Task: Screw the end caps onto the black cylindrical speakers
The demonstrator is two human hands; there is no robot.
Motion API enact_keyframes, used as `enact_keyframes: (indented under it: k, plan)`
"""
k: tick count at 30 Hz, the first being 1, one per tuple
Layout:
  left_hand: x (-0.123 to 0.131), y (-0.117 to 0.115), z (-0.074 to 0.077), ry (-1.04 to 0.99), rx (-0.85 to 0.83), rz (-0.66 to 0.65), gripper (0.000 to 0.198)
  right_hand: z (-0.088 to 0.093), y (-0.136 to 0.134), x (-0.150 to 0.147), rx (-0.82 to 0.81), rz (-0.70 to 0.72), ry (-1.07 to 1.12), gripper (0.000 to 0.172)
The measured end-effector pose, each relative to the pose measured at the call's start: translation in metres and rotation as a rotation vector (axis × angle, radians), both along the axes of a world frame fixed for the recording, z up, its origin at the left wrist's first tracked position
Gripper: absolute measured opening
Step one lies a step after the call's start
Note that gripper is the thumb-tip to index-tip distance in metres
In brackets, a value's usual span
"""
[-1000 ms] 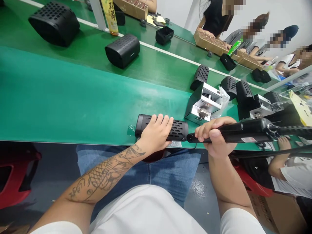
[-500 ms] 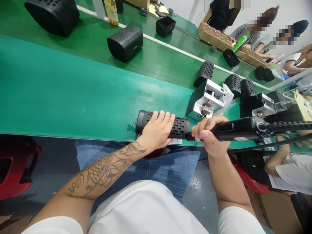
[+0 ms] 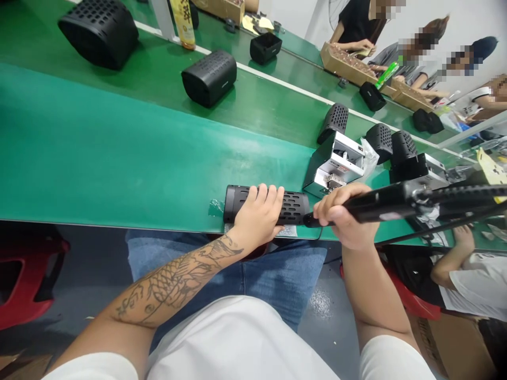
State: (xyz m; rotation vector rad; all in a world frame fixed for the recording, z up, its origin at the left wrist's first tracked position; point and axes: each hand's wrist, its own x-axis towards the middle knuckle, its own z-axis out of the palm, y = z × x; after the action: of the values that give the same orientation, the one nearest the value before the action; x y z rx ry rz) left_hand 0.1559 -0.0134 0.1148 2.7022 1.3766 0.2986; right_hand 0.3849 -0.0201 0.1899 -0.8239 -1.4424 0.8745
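Observation:
A black speaker housing (image 3: pixel 295 207) with slotted holes lies on its side at the front edge of the green workbench. My left hand (image 3: pixel 259 214) is wrapped over its middle and grips it against the bench. Closed around a black electric screwdriver (image 3: pixel 380 205) is my right hand (image 3: pixel 346 214). The screwdriver is held nearly level, its tip end at the housing's right end; the exact contact is too small to make out. Behind my right hand stands a silver and black screw feeder (image 3: pixel 336 163). Clear plastic film (image 3: pixel 291 230) shows under the housing.
Beyond the bench, a green conveyor (image 3: pixel 158 68) carries black speaker housings (image 3: pixel 209 78). A bottle (image 3: pixel 182 24) stands near its white rail. Co-workers sit across by cardboard trays (image 3: pixel 348 66); another person's arm (image 3: pixel 451 264) is at right. A red stool (image 3: pixel 27 285) stands at left.
The screwdriver's rear end has risen slightly and is blurred. Housings on the near conveyor appear a little further right. The view has shifted slightly; both hands keep their grip.

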Motion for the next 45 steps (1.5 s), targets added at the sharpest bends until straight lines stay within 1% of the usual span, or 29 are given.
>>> enact_keyframes:
  k: [1,3,6,8,10,12,13,15,17,19,21,22,24,27,29,30,33,39,42,45]
  plan:
    - [0.002,-0.002,-0.001,-0.006,-0.001,0.015,0.108,0.003,0.007,0.006,0.04,-0.06,0.025,0.049]
    - [0.005,-0.006,-0.001,-0.031,0.0,0.036,0.107,0.007,0.029,0.023,0.142,-0.229,0.068,0.046]
    - [-0.003,-0.01,-0.001,-0.086,0.014,0.031,0.099,0.004,0.07,0.056,0.285,-0.484,0.053,0.042]
    - [-0.022,-0.007,-0.004,-0.148,0.036,0.028,0.092,-0.005,0.093,0.075,0.3,-0.586,0.024,0.046]
    - [-0.05,0.002,-0.014,-0.264,0.071,0.028,0.089,-0.016,0.109,0.088,0.28,-0.631,0.015,0.051]
    - [-0.084,0.013,-0.03,-0.425,0.088,0.02,0.094,-0.026,0.114,0.093,0.266,-0.642,0.021,0.055]
    - [-0.1,0.019,-0.04,-0.505,0.074,0.014,0.1,-0.029,0.114,0.093,0.265,-0.642,0.026,0.056]
    - [-0.127,0.027,-0.062,-0.629,-0.031,0.007,0.119,-0.03,0.108,0.091,0.246,-0.624,0.036,0.056]
    - [-0.14,0.03,-0.083,-0.695,-0.185,-0.004,0.137,-0.024,0.097,0.085,0.22,-0.605,0.055,0.056]
    - [-0.14,0.027,-0.097,-0.729,-0.282,-0.019,0.145,-0.013,0.081,0.073,0.178,-0.574,0.08,0.052]
    - [-0.132,0.021,-0.106,-0.755,-0.28,-0.026,0.146,-0.001,0.061,0.056,0.173,-0.511,0.13,0.049]
    - [-0.128,0.019,-0.108,-0.766,-0.257,-0.026,0.146,0.005,0.05,0.045,0.187,-0.457,0.159,0.047]
    - [-0.121,0.016,-0.111,-0.78,-0.2,-0.033,0.147,0.012,0.028,0.02,0.227,-0.299,0.202,0.046]
    - [-0.118,0.017,-0.113,-0.804,-0.127,-0.053,0.149,0.016,0.004,-0.02,0.239,-0.025,0.216,0.042]
    - [-0.118,0.017,-0.114,-0.82,-0.105,-0.061,0.15,0.014,-0.004,-0.042,0.217,0.088,0.206,0.04]
    - [-0.118,0.018,-0.114,-0.823,-0.103,-0.063,0.15,0.014,-0.005,-0.05,0.211,0.115,0.203,0.039]
    - [-0.117,0.018,-0.113,-0.809,-0.105,-0.066,0.152,0.01,-0.002,-0.065,0.192,0.131,0.201,0.04]
    - [-0.114,0.017,-0.113,-0.798,-0.106,-0.077,0.15,0.005,0.005,-0.074,0.115,0.056,0.17,0.053]
    - [-0.114,0.018,-0.114,-0.806,-0.108,-0.07,0.147,0.005,0.006,-0.075,0.095,0.095,0.104,0.057]
    - [-0.113,0.018,-0.116,-0.797,-0.094,-0.073,0.147,0.005,0.006,-0.076,0.08,0.162,0.072,0.054]
